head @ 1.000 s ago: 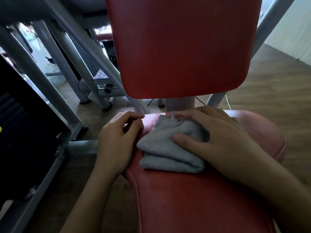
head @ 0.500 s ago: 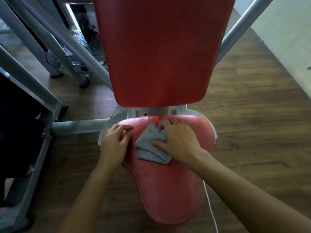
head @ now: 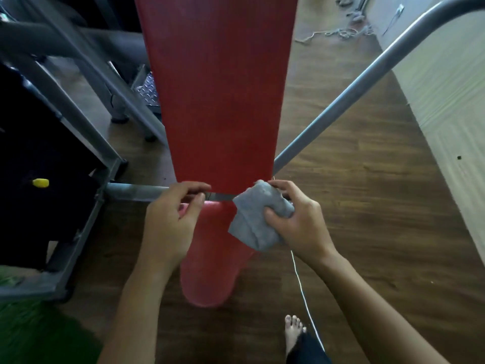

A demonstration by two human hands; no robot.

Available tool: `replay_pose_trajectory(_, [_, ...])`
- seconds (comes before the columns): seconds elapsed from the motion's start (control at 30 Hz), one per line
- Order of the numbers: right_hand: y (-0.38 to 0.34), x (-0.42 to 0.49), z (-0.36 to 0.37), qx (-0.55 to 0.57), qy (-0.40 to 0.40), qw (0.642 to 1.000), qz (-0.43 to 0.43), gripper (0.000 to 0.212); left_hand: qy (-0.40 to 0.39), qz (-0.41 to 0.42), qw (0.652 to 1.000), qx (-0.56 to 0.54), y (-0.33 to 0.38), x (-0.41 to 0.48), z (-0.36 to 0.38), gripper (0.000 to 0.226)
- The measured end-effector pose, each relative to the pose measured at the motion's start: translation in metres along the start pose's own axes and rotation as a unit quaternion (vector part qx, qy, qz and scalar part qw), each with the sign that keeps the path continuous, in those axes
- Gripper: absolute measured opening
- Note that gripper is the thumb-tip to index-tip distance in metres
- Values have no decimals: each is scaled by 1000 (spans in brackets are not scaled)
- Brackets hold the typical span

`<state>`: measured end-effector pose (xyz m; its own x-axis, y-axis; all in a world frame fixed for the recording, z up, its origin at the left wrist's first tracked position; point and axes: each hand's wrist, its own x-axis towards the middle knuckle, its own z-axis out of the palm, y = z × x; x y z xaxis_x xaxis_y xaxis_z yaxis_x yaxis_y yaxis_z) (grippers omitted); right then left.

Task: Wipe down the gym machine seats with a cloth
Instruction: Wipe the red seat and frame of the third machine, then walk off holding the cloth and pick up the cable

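At the backrest [head: 217, 101] base | right hand's [head: 301, 224] gripping cloth [head: 254, 219], left hand's [head: 168, 227] pinching bracket [head: 220, 197] | guessing backrest wipe is starting, needing flat pressure

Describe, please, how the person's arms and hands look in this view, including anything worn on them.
Both arms are bare as far as the picture's edge: no sleeve shows on the left forearm or the right forearm. The left hand and right hand wear no gloves, and no ring, watch or bracelet is visible.

The cloth [head: 252, 222] is at the seat's [head: 210, 274] right edge, just below the backrest [head: 215, 88].
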<state>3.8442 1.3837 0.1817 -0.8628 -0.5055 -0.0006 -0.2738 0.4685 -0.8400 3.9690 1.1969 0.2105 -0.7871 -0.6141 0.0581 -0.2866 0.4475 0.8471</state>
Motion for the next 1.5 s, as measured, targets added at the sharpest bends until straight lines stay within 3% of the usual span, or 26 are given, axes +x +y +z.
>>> replay_pose_trajectory(0.23, [-70, -12, -154, -61, -63, 992, -86, 41, 105, 26, 994, -22, 145, -41, 14, 20])
replay_pose_trajectory(0.57, [-92, -51, -262, -89, -49, 979, -178, 40, 168, 28, 984, 47, 220, -119, 35, 15])
replay_pose_trajectory(1.03, [-26, -110, -435, -127, -14, 982, -142, 41, 128, 68, 982, 119, 343, -179, 145, 22])
replay_pose_trajectory(1.3, [42, -72, -547, -109, 88, 986, -96, 35, 70, 143, 980, 122, 424, -119, 245, 26])
replay_pose_trajectory(1.5, [123, -2, -657, -100, 123, 986, -51, 34, 9, 179, 981, 72, 506, -33, 382, 19])
